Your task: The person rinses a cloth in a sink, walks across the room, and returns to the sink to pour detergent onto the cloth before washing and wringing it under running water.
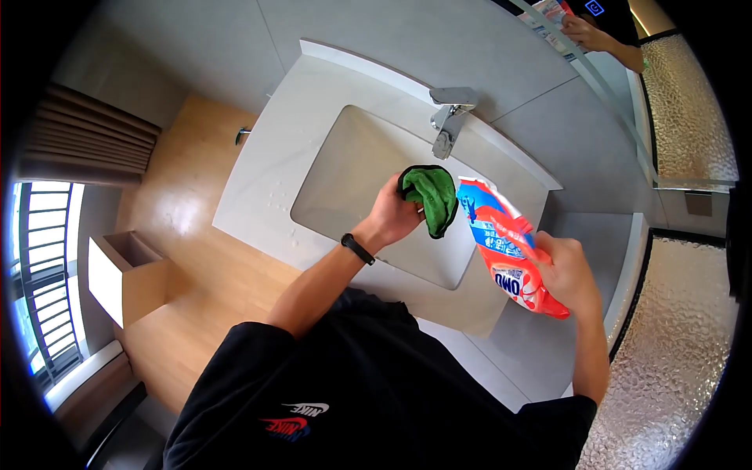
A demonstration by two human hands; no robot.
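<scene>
Over the white sink basin (321, 188), my left hand (394, 211) holds a bunched green cloth (432, 200) with black edging. My fingers lie partly hidden behind the cloth. In my right hand (570, 270) is a red and blue OMO detergent pouch (505, 254), gripped near its lower right side. The pouch is tilted, its white-edged top pointing toward the cloth, and a small gap separates the two. A chrome faucet (444, 129) stands at the back of the basin, just beyond the cloth.
A pale countertop (262, 176) with a few water drops surrounds the basin. Textured glass (666, 352) lies to the right, and a mirror (619, 86) at upper right reflects a hand with the pouch. An open box-like cabinet (129, 274) stands on the wooden floor (188, 172) at left.
</scene>
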